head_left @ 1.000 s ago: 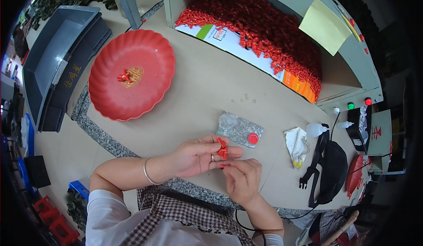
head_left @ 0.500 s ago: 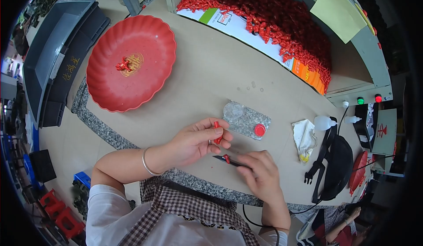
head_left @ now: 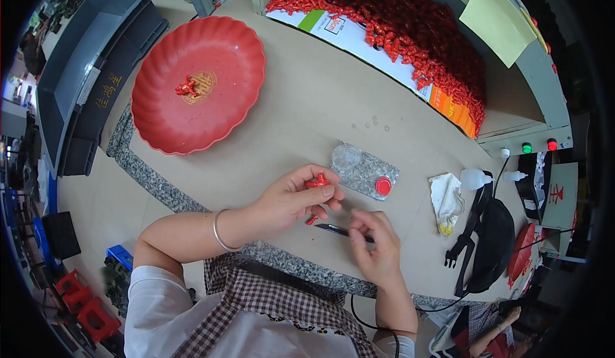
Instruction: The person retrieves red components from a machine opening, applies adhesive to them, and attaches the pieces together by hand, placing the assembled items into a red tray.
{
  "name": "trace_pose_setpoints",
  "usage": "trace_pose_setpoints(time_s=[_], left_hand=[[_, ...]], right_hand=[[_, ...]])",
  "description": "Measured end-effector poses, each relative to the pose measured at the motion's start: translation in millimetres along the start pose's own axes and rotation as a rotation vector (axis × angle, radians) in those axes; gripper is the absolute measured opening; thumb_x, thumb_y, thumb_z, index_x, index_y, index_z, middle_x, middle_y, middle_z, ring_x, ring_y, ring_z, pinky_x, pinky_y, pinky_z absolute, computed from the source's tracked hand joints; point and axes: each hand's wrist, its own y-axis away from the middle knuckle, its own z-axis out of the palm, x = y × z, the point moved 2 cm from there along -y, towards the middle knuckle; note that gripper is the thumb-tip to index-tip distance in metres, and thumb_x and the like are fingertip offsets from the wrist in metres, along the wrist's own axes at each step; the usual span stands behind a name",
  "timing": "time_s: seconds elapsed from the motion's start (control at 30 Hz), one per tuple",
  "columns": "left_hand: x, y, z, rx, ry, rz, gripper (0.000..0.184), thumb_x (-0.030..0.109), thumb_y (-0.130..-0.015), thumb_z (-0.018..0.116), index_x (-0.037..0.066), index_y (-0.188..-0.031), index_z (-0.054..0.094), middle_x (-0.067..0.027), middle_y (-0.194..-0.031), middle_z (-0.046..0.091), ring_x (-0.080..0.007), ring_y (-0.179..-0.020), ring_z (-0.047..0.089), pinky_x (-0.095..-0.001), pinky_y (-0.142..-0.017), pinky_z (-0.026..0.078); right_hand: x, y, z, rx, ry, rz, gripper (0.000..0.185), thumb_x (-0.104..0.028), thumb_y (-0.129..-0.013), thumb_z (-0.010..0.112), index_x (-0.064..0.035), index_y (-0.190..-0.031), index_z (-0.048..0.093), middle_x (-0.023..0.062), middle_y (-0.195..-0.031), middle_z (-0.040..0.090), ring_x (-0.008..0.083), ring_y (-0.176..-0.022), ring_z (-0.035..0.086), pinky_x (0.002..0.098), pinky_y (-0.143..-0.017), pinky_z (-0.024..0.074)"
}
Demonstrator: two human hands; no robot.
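My left hand holds a small red piece between thumb and fingers. A second red piece shows just below its fingertips; whether the hand touches it I cannot tell. To the right, my right hand is closed on a dark, thin pointed tool, whose tip points left toward that second piece. Beyond my hands lies a grey speckled slab bearing a clear round dish and a red cap.
A red scalloped plate holds a few red pieces. Left of it stands a grey bin. Many red pieces fill an open box at the back. Rightward are a white cloth, a bottle and a black bag.
My right hand had its fingers near the left hand's, then moved right and now holds the dark tool. The small red piece at the tool's tip is now apart from it, below my left fingers.
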Motion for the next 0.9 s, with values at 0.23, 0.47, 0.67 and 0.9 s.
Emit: trace_pose_setpoints(time_s=[0.23, 0.47, 0.67, 0.9], left_hand=[[4.3, -2.7, -5.0, 0.077, 0.050, 0.139, 0.016, 0.010, -0.091, 0.048, 0.008, -0.106, 0.052, -0.0063, -0.094, 0.059, -0.0130, -0.083, 0.058, -0.0237, -0.063, 0.048], [8.0, -0.5, -3.6, 0.071, 0.007, 0.144, 0.016, 0.010, -0.090, 0.051, 0.007, -0.105, 0.053, -0.0060, -0.094, 0.059, -0.0115, -0.082, 0.058, -0.0224, -0.063, 0.048], [-8.5, 0.8, 5.0, -0.156, -0.326, -0.040, 0.020, 0.015, -0.089, 0.055, 0.005, -0.106, 0.052, -0.0040, -0.096, 0.058, -0.0084, -0.083, 0.055, -0.0228, -0.068, 0.048], [-12.9, 1.5, 4.2, -0.182, -0.285, -0.103, 0.017, 0.016, -0.088, 0.057, 0.005, -0.102, 0.055, -0.0016, -0.091, 0.059, -0.0068, -0.080, 0.054, -0.0223, -0.068, 0.047]], right_hand=[[-8.7, -12.3, 36.8, -0.154, 0.476, -0.469, 0.035, -0.009, -0.070, 0.059, -0.0029, -0.105, 0.058, 0.0077, -0.107, 0.054, 0.0209, -0.091, 0.050, 0.0339, -0.080, 0.0410], [-6.7, -7.0, 32.9, -0.136, 0.312, -0.384, 0.027, -0.004, -0.071, 0.060, -0.0026, -0.098, 0.058, 0.0082, -0.100, 0.056, 0.0232, -0.087, 0.051, 0.0346, -0.076, 0.0416], [-10.5, -11.5, 3.8, 0.241, 0.136, -0.311, 0.025, 0.003, -0.071, 0.067, -0.0020, -0.093, 0.058, 0.0100, -0.086, 0.059, 0.0257, -0.074, 0.055, 0.0334, -0.065, 0.0443], [-11.9, -11.8, 5.1, 0.232, 0.149, -0.371, 0.023, 0.003, -0.073, 0.066, 0.0004, -0.094, 0.057, 0.0107, -0.084, 0.058, 0.0232, -0.075, 0.055, 0.0306, -0.066, 0.0452]])
